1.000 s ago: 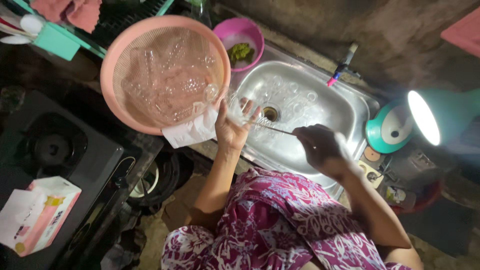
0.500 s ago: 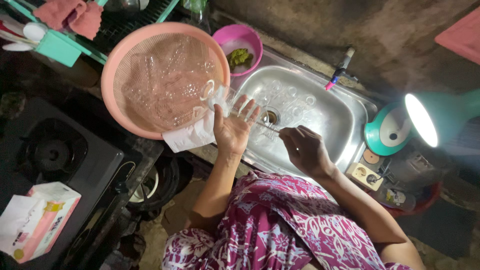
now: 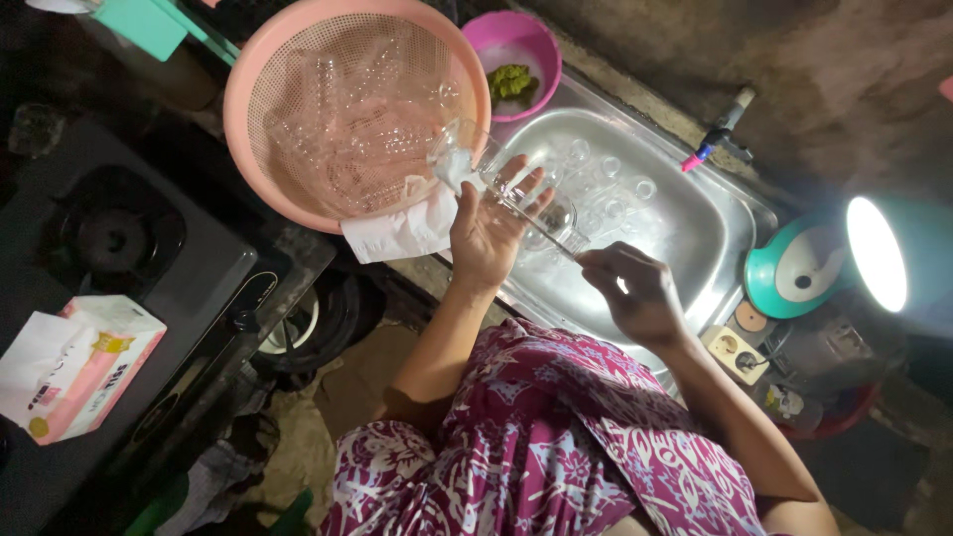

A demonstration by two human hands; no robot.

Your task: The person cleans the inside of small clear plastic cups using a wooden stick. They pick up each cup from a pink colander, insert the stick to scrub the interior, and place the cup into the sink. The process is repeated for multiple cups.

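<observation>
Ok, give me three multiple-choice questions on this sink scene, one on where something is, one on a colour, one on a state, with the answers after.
1. Where is the small pink bowl with green stuff in it?
A. Inside the sink
B. On the counter between the colander and the sink
C. On the stove

2. What colour is the big colander's rim?
A. Salmon pink
B. Blue
C. Black

3. What state is the lamp at the right in?
A. Switched off
B. Lit
C. Lying in the sink

Answers:
1. B, it sits beyond the metal sink, next to the colander.
2. A, its rim is salmon pink around a paler mesh.
3. B, its round face glows bright white.

Meanwhile the left hand holds a clear glass over the sink, and the right hand pinches a thin stick reaching into it.
</observation>
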